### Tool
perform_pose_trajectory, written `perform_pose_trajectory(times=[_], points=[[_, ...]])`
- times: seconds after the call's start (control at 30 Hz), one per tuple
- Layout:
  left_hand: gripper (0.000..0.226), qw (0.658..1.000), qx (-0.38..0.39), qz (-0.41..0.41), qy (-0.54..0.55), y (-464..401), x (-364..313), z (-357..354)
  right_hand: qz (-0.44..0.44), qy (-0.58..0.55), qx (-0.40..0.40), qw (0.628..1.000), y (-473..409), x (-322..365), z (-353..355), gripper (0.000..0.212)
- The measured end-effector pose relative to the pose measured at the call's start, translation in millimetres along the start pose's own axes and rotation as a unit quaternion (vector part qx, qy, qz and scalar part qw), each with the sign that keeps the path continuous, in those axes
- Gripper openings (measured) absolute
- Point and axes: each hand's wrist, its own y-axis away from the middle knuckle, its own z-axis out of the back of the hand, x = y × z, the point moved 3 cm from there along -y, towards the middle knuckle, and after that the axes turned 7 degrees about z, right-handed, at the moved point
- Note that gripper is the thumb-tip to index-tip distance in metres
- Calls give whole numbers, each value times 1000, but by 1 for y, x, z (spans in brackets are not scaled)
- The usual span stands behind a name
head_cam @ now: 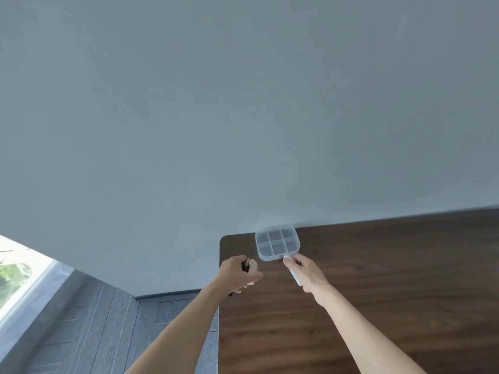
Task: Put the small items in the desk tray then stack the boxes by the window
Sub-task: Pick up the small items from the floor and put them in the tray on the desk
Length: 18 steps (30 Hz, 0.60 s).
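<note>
In the head view, the first step, filling the tray (277,245), is under way. The tray is sitting at the far left corner of the desk (378,292), against the wall (243,103), its six compartments looking empty. The right hand (307,273) is holding a white stick (293,271), fingers (290,263) wrapped round it, its metal tip touching the tray's near rim. The left hand (237,273) is hovering just left of the tray, fingers closed on a small dark item (245,265) too small to identify.

The next move probably calls for tipping the stick over the rim into a near compartment, then releasing the dark item beside it. Nothing is standing in the way. A window (19,273) is showing far left of the tray, beyond the floor (108,319); no boxes are in sight.
</note>
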Motion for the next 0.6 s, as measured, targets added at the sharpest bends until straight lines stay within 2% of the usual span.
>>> perform_pose_trajectory(times=[0.17,0.3,0.5,0.6], points=[[22,999,-3,38,3,-32,-4,-1,7,45,27,999,-44,4,6,38],[24,998,2,57,4,-59,-7,2,-13,24,39,999,-78,7,4,35],[36,993,-39,89,69,-95,-16,6,-52,-40,21,998,-125,6,-1,37],[34,994,-28,85,66,-114,-21,4,-58,-49,8,997,-145,7,-4,34]])
